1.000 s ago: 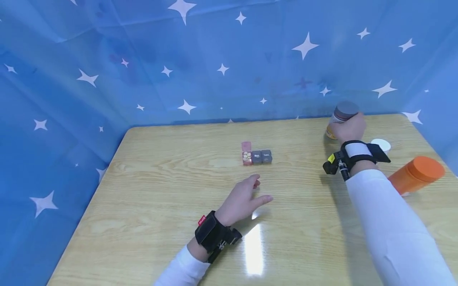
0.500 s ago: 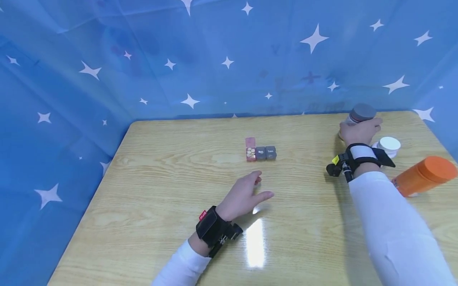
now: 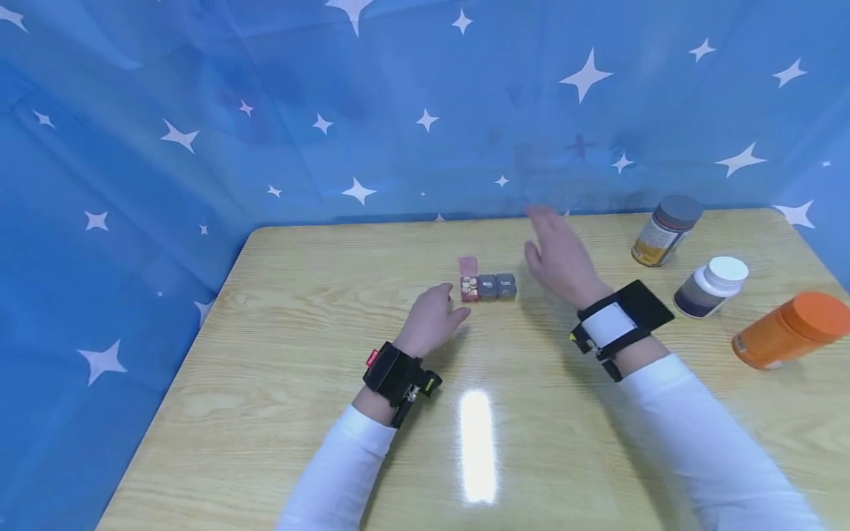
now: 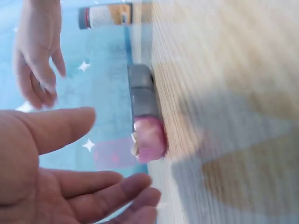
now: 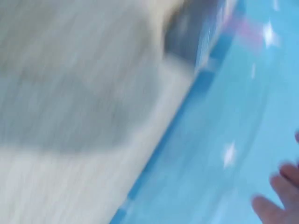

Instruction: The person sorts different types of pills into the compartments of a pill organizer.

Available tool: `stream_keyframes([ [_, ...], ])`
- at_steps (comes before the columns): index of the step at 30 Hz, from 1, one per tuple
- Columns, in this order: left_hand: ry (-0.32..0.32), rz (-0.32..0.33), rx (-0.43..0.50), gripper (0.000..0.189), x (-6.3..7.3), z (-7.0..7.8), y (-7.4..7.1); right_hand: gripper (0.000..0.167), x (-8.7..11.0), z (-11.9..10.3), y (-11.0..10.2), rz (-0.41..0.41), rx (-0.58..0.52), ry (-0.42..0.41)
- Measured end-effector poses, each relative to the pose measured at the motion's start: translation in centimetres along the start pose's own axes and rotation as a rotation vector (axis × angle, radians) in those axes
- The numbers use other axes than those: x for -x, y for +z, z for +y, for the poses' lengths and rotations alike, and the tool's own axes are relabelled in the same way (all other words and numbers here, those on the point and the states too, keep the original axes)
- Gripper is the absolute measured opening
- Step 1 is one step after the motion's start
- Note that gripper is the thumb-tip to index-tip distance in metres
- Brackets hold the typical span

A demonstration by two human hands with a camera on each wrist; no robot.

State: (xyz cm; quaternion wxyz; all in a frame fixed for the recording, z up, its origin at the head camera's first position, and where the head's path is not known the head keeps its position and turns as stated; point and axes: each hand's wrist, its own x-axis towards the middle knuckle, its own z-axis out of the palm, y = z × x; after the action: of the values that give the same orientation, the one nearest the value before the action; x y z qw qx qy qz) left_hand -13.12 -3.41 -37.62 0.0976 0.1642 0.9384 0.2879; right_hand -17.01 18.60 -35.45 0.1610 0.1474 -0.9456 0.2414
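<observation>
A small pill organizer [image 3: 488,286] lies on the table, with two grey compartments closed and a pink one at its left end. The pink lid [image 3: 468,266] stands flipped back, and pale tablets [image 3: 468,285] fill that compartment. My left hand [image 3: 428,321] hovers just left of and nearer than the organizer, fingers relaxed and holding nothing. In the left wrist view its thumb and fingers are spread apart near the pink end. My right hand [image 3: 561,258] is above the table right of the organizer, fingers extended and holding nothing; the right wrist view is blurred.
Three bottles stand at the right: a grey-capped one [image 3: 657,240] at the back, a white-capped one [image 3: 707,289], and an orange one [image 3: 777,335] nearest. A blue star-patterned curtain [image 3: 398,110] hangs behind the wooden table [image 3: 319,354].
My right hand has let go of the grey-capped bottle, left standing at the back right, and moved left toward the pill organizer. My left hand has moved slightly forward and left.
</observation>
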Motion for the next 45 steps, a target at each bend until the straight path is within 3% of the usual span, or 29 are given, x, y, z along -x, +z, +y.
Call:
stream_keyframes([
  [3,-0.004,-0.041,-0.098,0.038,-1.1,0.0,0.6,0.058,0.3,-1.9,2.6,-0.229,0.043,-0.115],
  [7,-0.033,-0.083,-0.123,0.030,-1.6,0.0,1.6,0.061,1.4,-2.9,5.0,-0.353,0.068,-0.181],
  [10,-0.008,-0.066,-0.139,0.034,-1.7,-0.3,2.3,0.052,2.2,-3.3,5.7,-0.353,0.037,-0.200],
  [15,-0.006,-0.074,-0.125,0.040,-1.6,-0.1,1.9,0.035,2.9,-3.7,5.5,-0.358,0.055,-0.266],
  [25,-0.022,-0.066,-0.147,0.044,-1.4,0.4,1.6,0.041,3.1,-3.7,5.1,-0.423,0.149,-0.317],
  [35,0.079,-0.020,-0.357,0.059,0.0,0.8,1.7,0.045,3.7,-3.9,4.8,-0.448,0.160,-0.338],
  [41,0.039,-0.026,-0.571,0.051,0.4,1.6,1.5,0.047,3.5,-4.0,4.6,-0.441,0.165,-0.361],
  [45,0.000,-0.056,-0.644,0.048,0.2,2.1,1.4,0.050,3.4,-4.0,4.6,-0.452,0.157,-0.356],
])
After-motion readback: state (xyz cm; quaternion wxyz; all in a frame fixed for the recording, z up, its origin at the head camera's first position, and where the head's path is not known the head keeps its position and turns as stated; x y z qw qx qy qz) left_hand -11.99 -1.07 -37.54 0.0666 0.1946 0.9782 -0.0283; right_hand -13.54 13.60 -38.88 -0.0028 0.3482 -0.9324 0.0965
